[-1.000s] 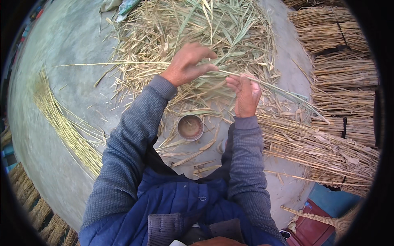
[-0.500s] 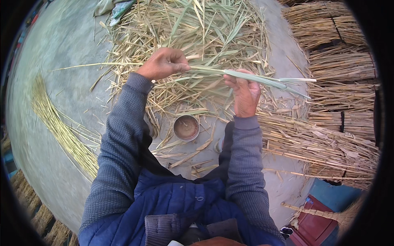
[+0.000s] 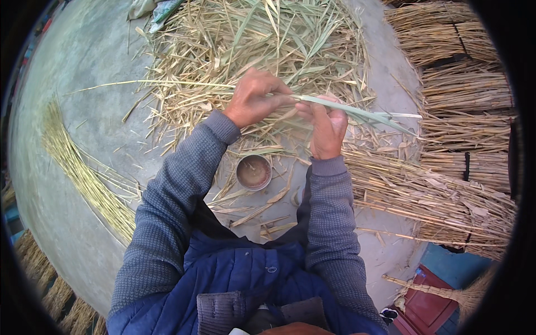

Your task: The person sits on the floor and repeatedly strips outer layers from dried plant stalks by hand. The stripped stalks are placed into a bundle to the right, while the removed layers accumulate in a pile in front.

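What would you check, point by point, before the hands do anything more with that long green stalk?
1. Left hand grips the green stalk: ok, fingers closed around it.
2. Right hand holds the same stalk: ok, pinched just beside the left hand.
3. Stalk's leafy end free: ok, it sticks out to the right above the straw bundles.
4. Stalk's thin end free: cannot tell, it runs left over the loose straw pile.
5. Small round bowl out of the way: ok, it sits on the ground below the hands, untouched.
6. Stripped stems kept apart: ok, lying in a row at the left.
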Motion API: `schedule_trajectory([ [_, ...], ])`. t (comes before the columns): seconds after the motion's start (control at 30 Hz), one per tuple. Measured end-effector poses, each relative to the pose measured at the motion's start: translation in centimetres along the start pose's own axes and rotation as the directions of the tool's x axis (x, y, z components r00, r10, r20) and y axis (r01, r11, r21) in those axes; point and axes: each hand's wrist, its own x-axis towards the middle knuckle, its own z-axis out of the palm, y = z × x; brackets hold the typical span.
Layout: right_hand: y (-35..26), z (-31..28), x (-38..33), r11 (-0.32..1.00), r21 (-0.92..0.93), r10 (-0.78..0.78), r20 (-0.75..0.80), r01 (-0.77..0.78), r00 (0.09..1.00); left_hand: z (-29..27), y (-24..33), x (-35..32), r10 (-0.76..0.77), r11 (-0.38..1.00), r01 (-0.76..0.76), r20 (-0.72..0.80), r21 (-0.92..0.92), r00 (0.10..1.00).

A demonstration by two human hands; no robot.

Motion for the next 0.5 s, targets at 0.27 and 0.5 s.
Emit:
schedule_trajectory([
  [0.27,0.5,-2.1,0.6,0.997,-0.039,0.066,-0.099,-0.07,0.993,-7.6,-4.0,1.3,-0.452,0.842,0.296,-0.29,-0.451,0.844],
  [0.5,0.9,-0.2,0.4,0.998,-0.025,0.057,0.007,-0.057,0.998,-3.9,-4.9,0.0,0.036,0.978,-0.029,-0.03,0.205,0.999],
])
